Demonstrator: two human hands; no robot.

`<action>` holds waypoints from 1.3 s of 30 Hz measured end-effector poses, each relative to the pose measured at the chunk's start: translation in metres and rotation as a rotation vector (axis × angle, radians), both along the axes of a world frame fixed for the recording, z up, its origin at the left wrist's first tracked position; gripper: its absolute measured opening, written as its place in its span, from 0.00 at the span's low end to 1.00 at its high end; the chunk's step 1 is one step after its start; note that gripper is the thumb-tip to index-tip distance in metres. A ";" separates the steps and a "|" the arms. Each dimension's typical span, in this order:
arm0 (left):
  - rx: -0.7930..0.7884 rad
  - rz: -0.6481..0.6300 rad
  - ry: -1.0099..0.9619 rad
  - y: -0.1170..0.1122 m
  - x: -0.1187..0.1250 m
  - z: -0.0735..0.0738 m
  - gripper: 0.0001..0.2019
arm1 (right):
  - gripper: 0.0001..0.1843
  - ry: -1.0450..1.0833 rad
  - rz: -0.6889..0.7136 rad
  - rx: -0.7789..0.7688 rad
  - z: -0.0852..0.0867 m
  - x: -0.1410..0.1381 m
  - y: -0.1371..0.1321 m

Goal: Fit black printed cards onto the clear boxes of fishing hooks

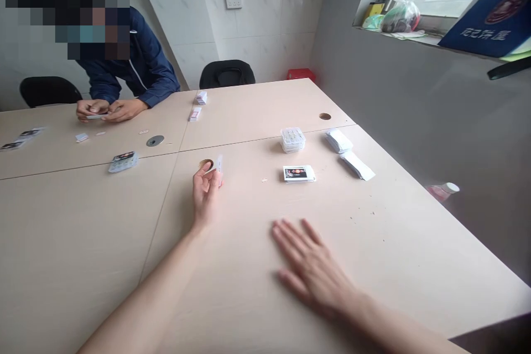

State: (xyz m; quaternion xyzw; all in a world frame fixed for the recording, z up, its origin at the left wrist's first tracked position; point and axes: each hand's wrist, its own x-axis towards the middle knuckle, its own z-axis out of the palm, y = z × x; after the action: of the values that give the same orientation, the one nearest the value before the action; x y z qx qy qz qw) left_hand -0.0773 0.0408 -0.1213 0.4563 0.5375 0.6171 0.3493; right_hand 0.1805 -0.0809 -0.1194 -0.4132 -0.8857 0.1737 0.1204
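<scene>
My left hand is raised above the table's middle, fingers pinched on a small white card held edge-on. My right hand lies flat on the pale wooden table, fingers spread, holding nothing. Beyond it lies a printed card pack, and further back a clear plastic box. White card stacks and a longer white stack sit to the right.
Another person in a blue jacket sits at the far left, both hands together on cards. Cards and small stacks are scattered there. A black chair stands at the far end. A bottle is beside the table's right edge.
</scene>
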 end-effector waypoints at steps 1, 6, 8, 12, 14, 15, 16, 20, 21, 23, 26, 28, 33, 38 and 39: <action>0.004 -0.014 0.019 -0.001 0.001 0.000 0.25 | 0.39 -0.042 -0.167 0.055 -0.003 0.018 0.003; 0.023 -0.144 0.144 -0.011 0.011 0.004 0.27 | 0.39 -0.099 -0.446 0.281 0.001 0.040 -0.007; 0.024 -0.202 0.205 -0.016 0.016 0.006 0.28 | 0.39 -0.072 -0.067 0.189 0.005 0.031 -0.014; 0.010 -0.308 0.354 -0.026 0.023 0.009 0.26 | 0.38 -0.041 -0.027 0.085 0.007 0.041 -0.001; -0.001 -0.365 0.435 -0.030 0.025 0.009 0.26 | 0.34 -0.039 -0.269 0.141 0.005 0.059 0.013; -0.002 -0.388 0.472 -0.031 0.025 0.009 0.27 | 0.34 -0.039 -0.335 0.161 0.005 0.066 0.019; -0.002 -0.408 0.509 -0.033 0.026 0.008 0.27 | 0.34 -0.039 -0.362 0.178 0.005 0.072 0.023; 0.022 -0.497 0.647 -0.038 0.029 0.008 0.31 | 0.34 -0.060 -0.154 0.209 0.006 0.076 0.031; 0.028 -0.512 0.675 -0.039 0.030 0.008 0.31 | 0.33 -0.059 -0.197 0.256 0.007 0.076 0.035; 0.034 -0.528 0.722 -0.041 0.032 0.009 0.31 | 0.30 -0.047 -0.326 0.316 0.010 0.077 0.046; 0.043 -0.522 0.777 -0.043 0.035 0.009 0.31 | 0.26 -0.022 -0.382 0.364 0.019 0.080 0.073; 0.050 -0.507 0.808 -0.042 0.036 0.009 0.31 | 0.22 -0.023 -0.305 0.360 0.026 0.077 0.092; 0.035 -0.466 0.870 -0.039 0.037 0.009 0.34 | 0.21 -0.034 -0.155 0.321 0.032 0.063 0.131; -0.005 -0.470 0.902 -0.040 0.037 0.011 0.37 | 0.33 -0.041 -0.141 0.234 0.027 0.061 0.154; -0.011 -0.474 0.907 -0.040 0.038 0.011 0.38 | 0.34 -0.046 -0.146 0.212 0.027 0.062 0.157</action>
State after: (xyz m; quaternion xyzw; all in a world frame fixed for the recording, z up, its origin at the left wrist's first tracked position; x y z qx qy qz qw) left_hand -0.0393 0.0011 -0.1099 0.7857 0.5200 0.2582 0.2136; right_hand 0.2421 0.0764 -0.0928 -0.4656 -0.8691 0.0603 0.1555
